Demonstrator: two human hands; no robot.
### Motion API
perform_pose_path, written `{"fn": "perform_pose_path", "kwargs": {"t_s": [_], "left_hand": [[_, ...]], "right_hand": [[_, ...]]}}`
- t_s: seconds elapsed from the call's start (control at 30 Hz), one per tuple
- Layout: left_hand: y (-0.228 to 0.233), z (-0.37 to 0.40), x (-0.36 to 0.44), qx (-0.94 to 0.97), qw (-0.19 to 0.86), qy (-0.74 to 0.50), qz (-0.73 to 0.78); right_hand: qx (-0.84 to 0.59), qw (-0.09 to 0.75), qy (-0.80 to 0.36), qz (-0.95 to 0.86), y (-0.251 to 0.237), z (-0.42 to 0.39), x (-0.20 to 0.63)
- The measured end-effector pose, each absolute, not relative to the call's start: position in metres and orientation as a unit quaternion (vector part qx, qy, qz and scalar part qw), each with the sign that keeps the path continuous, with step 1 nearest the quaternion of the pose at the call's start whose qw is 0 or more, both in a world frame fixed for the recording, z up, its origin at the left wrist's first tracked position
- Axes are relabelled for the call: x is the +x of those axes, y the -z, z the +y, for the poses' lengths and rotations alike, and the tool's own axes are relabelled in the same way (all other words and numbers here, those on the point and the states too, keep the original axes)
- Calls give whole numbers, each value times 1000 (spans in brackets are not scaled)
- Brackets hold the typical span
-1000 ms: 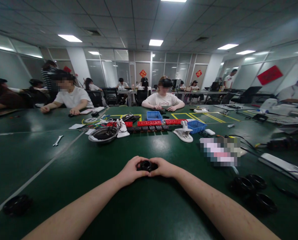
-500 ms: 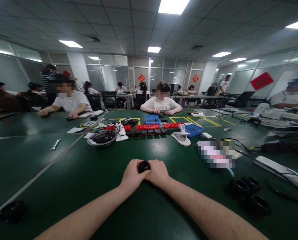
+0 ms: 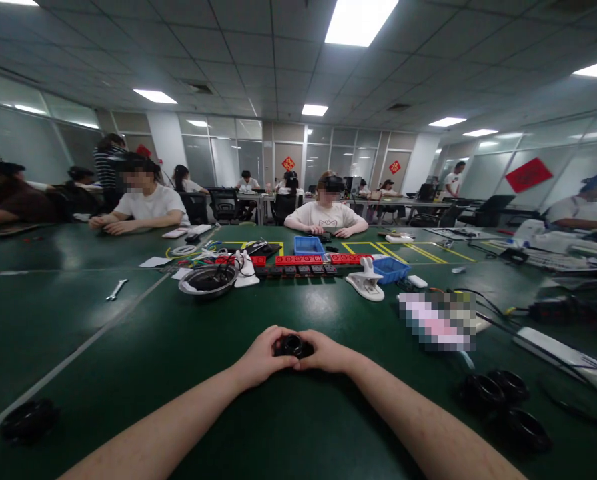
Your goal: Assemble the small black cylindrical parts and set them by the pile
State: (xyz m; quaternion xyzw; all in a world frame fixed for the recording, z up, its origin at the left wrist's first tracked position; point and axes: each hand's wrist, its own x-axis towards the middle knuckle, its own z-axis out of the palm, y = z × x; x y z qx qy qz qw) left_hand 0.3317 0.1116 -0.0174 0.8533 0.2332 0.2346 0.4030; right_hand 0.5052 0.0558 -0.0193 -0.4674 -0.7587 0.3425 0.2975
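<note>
A glossy black ring-shaped part (image 3: 293, 345) with a round hole in its top is between my two hands, low over the green table. My left hand (image 3: 268, 358) curls round its left side, thumb across the front. From the right, my right hand (image 3: 325, 352) grips it, and the two thumbs meet at the near side. The fingers hide much of its lower body. Several similar black ring parts (image 3: 528, 429) lie at the right, close to my right forearm. Another black part (image 3: 31, 421) sits at the far left.
Ahead on the table (image 3: 228, 427) are a metal bowl (image 3: 208, 283), red strips (image 3: 298, 260), blue bins (image 3: 391, 269) and a white clamp base (image 3: 367, 283). A wrench (image 3: 117, 290) lies left; a white power strip (image 3: 563, 360) lies right. Other people sit across the table.
My hands have spread slightly apart around the black part, showing more of it, and both thumbs now press its near side. The view has tilted up a little.
</note>
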Motion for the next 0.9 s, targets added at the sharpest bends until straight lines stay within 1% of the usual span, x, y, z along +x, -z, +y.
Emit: {"fn": "perform_pose_path", "kwargs": {"t_s": [0.13, 0.47, 0.7, 0.9], "left_hand": [[16, 111, 332, 856, 397, -232, 236], [14, 110, 330, 862, 384, -227, 240], [14, 110, 332, 862, 380, -229, 245], [14, 110, 332, 855, 392, -234, 245]], "right_hand": [[-450, 293, -361, -762, 15, 54, 504], [-487, 277, -377, -737, 4, 51, 503], [-467, 298, -410, -724, 8, 52, 503], [-481, 306, -427, -702, 12, 53, 503]]}}
